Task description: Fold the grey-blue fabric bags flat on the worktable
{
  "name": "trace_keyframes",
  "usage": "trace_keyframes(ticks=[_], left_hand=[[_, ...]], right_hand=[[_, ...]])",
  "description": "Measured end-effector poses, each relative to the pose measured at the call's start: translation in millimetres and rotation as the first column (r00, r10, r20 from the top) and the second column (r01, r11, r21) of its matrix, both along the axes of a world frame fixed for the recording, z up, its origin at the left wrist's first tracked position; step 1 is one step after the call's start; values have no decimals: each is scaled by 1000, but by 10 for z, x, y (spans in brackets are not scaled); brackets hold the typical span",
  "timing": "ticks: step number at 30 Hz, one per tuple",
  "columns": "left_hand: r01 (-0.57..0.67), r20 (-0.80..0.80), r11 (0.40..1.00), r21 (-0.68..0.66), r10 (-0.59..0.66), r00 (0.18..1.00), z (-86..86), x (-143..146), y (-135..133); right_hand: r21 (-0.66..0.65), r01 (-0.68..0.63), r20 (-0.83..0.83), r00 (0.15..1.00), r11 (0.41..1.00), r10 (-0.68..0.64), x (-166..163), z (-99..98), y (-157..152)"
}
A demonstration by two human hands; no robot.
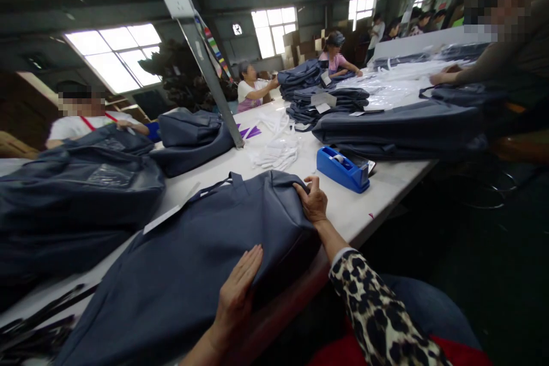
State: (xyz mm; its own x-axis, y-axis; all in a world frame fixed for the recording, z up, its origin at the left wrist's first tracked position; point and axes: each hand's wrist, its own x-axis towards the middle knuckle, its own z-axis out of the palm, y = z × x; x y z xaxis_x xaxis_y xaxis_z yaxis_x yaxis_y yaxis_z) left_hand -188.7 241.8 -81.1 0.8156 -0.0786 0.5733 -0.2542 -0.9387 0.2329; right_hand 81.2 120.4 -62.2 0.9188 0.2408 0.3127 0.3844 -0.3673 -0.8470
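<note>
A large dark blue fabric bag (193, 257) lies across the near side of the white table, with a short handle (235, 180) and a white tag (162, 219) along its far edge. My left hand (239, 289) rests flat on the bag's top face, fingers straight and together. At the bag's right end, my right hand (314, 200) grips the far corner, its fingers curled over the edge. The underside of the bag is hidden.
A blue tape dispenser (343, 168) stands right of the bag. White strips (277, 148) lie behind it. Stacked dark bags (398, 128) fill the far right; more bags (77, 194) lie left. A metal post (210, 80) rises from the table. Several people work around it.
</note>
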Motion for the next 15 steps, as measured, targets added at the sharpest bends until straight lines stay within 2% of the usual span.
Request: trace_keyframes(ticks=[2, 4, 7, 9, 12, 15], left_hand=[[-12, -1, 1000, 4, 12, 1000, -137, 44, 31], [-22, -10, 1000, -18, 22, 1000, -240, 54, 57], [-43, -25, 995, -85, 41, 999, -305, 28, 67], [-66, -56, 988, -138, 59, 997, -295, 6, 57], [-97, -108, 970, -224, 74, 991, -166, 5, 45], [-125, -172, 954, -274, 79, 982, 163, 105, 47]], right_hand=[[-7, -39, -9, 999, 999, 39, 67, -123, 37], [-7, -108, -6, 994, 994, 108, 84, -182, -51], [13, -224, 23, 974, 974, 224, -53, -133, -402], [27, -343, 61, 938, 939, 341, -253, -48, -694], [11, -509, 130, 854, 861, 504, -578, 37, -1014], [-12, -485, 185, 858, 874, 478, -749, 10, -1061]])
